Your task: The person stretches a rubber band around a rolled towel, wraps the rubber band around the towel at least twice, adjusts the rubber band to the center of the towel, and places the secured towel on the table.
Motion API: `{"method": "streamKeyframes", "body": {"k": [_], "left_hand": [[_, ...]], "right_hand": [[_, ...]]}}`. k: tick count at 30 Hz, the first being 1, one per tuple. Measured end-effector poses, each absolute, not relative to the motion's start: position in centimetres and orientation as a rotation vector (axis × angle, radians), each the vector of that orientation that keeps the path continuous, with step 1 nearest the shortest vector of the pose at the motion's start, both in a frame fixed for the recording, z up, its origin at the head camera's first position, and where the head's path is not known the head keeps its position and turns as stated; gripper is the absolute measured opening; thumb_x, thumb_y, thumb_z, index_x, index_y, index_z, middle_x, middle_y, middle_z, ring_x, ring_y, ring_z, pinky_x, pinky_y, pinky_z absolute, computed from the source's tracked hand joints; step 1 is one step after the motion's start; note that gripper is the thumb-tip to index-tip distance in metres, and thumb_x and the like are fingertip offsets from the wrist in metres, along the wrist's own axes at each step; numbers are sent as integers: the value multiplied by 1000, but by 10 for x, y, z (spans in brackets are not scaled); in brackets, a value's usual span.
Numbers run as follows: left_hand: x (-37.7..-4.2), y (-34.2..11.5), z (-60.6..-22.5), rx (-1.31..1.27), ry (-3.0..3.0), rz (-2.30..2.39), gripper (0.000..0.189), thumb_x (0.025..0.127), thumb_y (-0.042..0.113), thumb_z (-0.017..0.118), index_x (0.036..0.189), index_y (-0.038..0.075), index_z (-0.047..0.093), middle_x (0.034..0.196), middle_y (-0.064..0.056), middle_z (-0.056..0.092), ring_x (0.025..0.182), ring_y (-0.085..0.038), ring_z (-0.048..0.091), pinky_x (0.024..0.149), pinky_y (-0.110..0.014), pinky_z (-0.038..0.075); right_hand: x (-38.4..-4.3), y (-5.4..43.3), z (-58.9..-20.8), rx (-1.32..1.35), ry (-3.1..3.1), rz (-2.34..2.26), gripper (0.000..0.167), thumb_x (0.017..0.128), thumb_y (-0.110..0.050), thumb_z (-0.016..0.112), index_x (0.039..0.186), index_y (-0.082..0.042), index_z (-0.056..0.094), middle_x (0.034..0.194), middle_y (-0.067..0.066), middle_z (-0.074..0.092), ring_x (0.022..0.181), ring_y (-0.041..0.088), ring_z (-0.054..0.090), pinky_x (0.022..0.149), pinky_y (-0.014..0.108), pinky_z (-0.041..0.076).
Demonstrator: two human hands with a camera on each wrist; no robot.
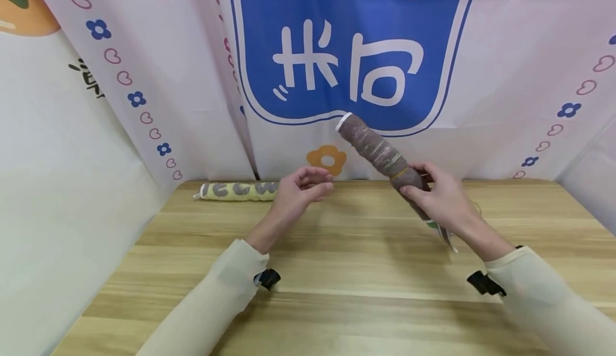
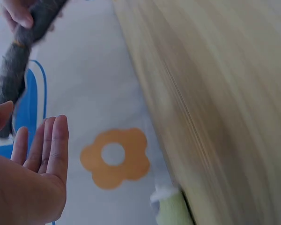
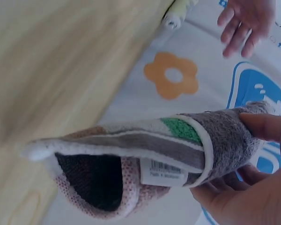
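My right hand (image 1: pixel 440 193) grips a rolled grey-brown towel (image 1: pixel 372 147) near its lower end, holding it tilted above the table. A thin yellow band (image 1: pixel 398 174) circles the roll just beyond the fingers. In the right wrist view, the loose end of the towel (image 3: pixel 93 183) gapes open beside a white label (image 3: pixel 163 173) and a green patch (image 3: pixel 182 130). My left hand (image 1: pixel 300 190) hovers with relaxed fingers and nothing in its grasp. Behind it lies a yellow rolled towel (image 1: pixel 236 191) with grey lettering, its right end hidden by the hand.
The wooden table (image 1: pixel 337 276) ends at a white hanging cloth (image 1: pixel 207 131) with a blue printed panel and an orange flower (image 1: pixel 327 159). A thin yellowish loop (image 3: pixel 25 208) lies on the table near the right hand. White cloth also closes off both sides.
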State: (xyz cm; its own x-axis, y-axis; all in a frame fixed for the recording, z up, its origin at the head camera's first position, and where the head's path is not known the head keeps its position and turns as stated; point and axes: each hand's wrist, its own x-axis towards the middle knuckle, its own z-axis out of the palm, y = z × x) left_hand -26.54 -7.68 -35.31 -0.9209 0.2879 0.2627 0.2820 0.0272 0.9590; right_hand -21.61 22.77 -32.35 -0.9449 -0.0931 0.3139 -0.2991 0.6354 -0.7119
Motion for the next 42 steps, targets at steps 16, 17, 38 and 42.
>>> {"method": "streamKeyframes", "body": {"k": [16, 17, 38, 42], "left_hand": [[-284, -117, -336, 634, 2771, 1565, 36, 96, 23, 81, 127, 7, 71, 119, 0, 74, 110, -21, 70, 88, -41, 60], [-285, -118, -336, 641, 2791, 1538, 35, 97, 22, 81, 126, 7, 71, 120, 0, 74, 111, -22, 70, 90, -41, 59], [-311, -151, -330, 811, 3010, 986, 38, 95, 21, 81, 127, 3, 70, 128, -14, 72, 121, -37, 66, 98, -47, 57], [-314, -153, -330, 778, 3007, 933, 40, 94, 23, 82, 128, 5, 71, 130, -14, 72, 123, -38, 65, 100, -51, 55]], "right_hand": [[-231, 271, -305, 460, -2597, 993, 40, 98, -4, 74, 134, 5, 61, 124, 26, 66, 113, 43, 66, 92, 51, 54], [-232, 272, -304, 471, -2599, 973, 39, 98, -4, 74, 134, 4, 62, 124, 26, 67, 113, 42, 66, 91, 50, 54], [-244, 308, -293, 617, -2580, 649, 35, 93, 4, 77, 127, 2, 68, 120, 23, 71, 104, 39, 68, 84, 55, 52], [-247, 315, -297, 638, -2543, 624, 36, 90, 6, 79, 124, 2, 70, 117, 24, 71, 104, 40, 67, 84, 55, 52]]}}
